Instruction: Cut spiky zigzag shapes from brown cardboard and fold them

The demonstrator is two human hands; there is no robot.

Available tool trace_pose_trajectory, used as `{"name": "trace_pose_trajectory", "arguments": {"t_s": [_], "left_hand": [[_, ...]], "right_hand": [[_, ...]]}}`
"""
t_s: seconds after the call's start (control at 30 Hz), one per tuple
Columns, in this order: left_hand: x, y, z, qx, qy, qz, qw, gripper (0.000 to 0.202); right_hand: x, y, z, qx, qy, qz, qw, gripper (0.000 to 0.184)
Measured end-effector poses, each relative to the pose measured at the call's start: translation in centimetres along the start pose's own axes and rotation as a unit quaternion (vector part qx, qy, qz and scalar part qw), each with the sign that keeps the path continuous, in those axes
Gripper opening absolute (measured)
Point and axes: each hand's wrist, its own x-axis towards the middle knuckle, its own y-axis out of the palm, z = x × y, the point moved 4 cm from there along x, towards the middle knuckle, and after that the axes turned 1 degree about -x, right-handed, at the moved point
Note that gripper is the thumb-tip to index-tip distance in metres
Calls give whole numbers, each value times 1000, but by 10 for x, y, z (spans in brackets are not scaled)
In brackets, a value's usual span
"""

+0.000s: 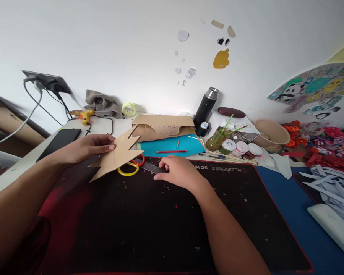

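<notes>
My left hand (91, 147) pinches a piece of brown cardboard (119, 152) with jagged, pointed edges, its thumb on top. Beneath the cardboard's right side lie scissors with one yellow handle (128, 169) and one red handle (139, 160). My right hand (177, 172) is at the blades (150, 167), thumb and fingers on either side of the metal; the blade tips are hidden by the hand. Under both hands spreads a black desk mat (160, 225) with small scraps on it.
Behind the mat are a folded cardboard box (163, 122), blue paper (151, 146) and a red pencil (171, 151). A black thermos (205, 107), a jar of green liquid (215, 140) and paint pots (228, 146) stand right. At left are a phone (60, 142) and yellow glue gun (86, 115).
</notes>
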Motion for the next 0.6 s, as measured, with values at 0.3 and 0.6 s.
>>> {"name": "trace_pose_trajectory", "arguments": {"t_s": [0.3,0.6], "left_hand": [[-10,19,-2,-12,1,-12,1000,55],[-5,47,-21,143,64,58,986,58]], "right_hand": [[1,7,5,-53,6,5,999,23],[-2,4,9,-56,15,2,998,20]]}}
